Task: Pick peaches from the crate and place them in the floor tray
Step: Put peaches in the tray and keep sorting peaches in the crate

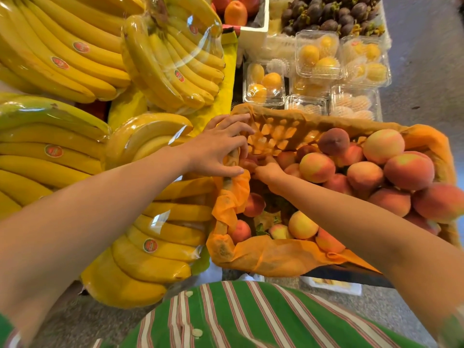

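Your left hand [221, 144] grips the paper [276, 257] at the crate's [351, 272] 9 o'clock, right hand [267, 170] grip unclear; tug it and peaches [401, 169] heaped at 3 o'clock may roll out.

No writing can be read anywhere. The only labels are small oval stickers [60, 62], red with a green rim, on the bananas [95, 79]. Two are on the bunch at the upper left and two on the wrapped bunch beside it. One is on the bunch at the middle left and one on the bunch nearest the person. Their print is too small and blurred to make out. A small red mark [355, 42] sits on the lid of one clear fruit box [364, 61] at the upper right, and it is also unreadable.
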The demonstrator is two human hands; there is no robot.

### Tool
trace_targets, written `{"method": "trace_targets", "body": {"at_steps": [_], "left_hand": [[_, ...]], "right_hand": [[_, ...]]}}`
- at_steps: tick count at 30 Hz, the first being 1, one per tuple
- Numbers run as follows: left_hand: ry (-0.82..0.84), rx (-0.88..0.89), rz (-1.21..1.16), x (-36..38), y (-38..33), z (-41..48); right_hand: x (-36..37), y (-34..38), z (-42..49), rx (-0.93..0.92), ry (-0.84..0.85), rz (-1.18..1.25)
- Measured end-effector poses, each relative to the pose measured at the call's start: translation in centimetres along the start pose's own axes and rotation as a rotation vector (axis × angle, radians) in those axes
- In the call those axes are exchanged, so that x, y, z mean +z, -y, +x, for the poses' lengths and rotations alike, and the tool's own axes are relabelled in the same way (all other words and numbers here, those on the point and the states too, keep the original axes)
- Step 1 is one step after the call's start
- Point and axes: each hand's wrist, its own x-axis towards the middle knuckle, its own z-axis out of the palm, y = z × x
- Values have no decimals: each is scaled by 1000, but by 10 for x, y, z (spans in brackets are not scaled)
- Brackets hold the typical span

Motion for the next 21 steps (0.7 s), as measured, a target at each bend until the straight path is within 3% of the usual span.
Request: {"method": "trace_targets", "body": {"at_steps": [6,14,21], "left_hand": [[-5,0,22,0,-1,-1],[71,-58,85,-2,-2,-7],[126,-81,63,-3,-2,-8]], "right_hand": [[-14,7,-31,-98,112,111],[-59,0,-84,-140,490,382],[-58,0,-103,-401,378,65]]}}
